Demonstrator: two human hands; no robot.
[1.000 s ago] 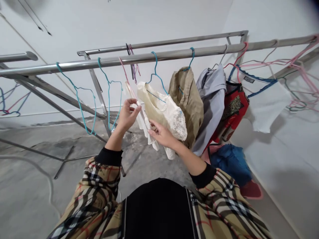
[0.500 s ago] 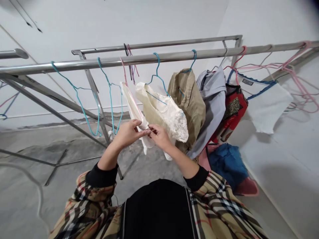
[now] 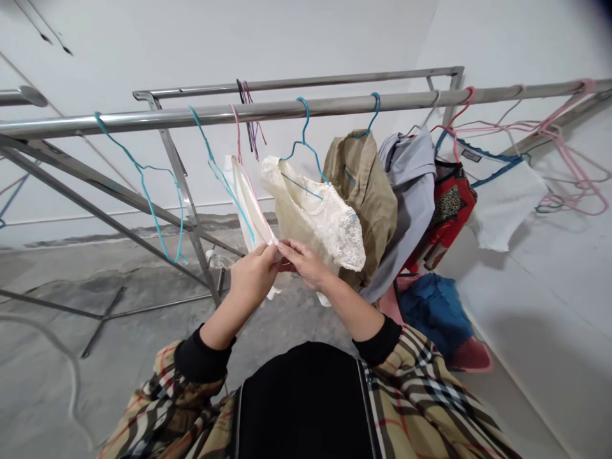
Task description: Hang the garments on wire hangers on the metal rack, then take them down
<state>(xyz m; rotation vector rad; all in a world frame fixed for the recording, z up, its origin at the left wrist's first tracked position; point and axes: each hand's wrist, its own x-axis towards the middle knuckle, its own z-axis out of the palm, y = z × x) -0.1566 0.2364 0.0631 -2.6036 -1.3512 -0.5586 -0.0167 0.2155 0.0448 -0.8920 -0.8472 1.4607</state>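
Note:
A white garment (image 3: 248, 203) hangs on a pink hanger (image 3: 238, 131) in front of me. At the near end of its edge, both hands meet and pinch the cloth. My left hand (image 3: 252, 277) has its fingers curled over the garment, its fingertips partly hidden. Close against it, my right hand (image 3: 306, 264) grips the same edge between thumb and fingers. A teal hanger (image 3: 210, 153) leans across the garment's left side. Just right of my hands hangs a cream lace top (image 3: 329, 213) on a blue hanger (image 3: 304, 137).
A metal rail (image 3: 157, 120) crosses the view. Further right hang a khaki shirt (image 3: 366, 197), a grey-blue garment (image 3: 414, 185), a red top (image 3: 447, 223) and a white top (image 3: 507, 197). Below stands a pink basket (image 3: 478, 357) with blue cloth (image 3: 433, 312). Another teal hanger (image 3: 143, 172) hangs left.
My left hand has turned over and closed further round the garment's edge. The nearer teal hanger has swung right, against the white garment. My right hand has shifted only slightly.

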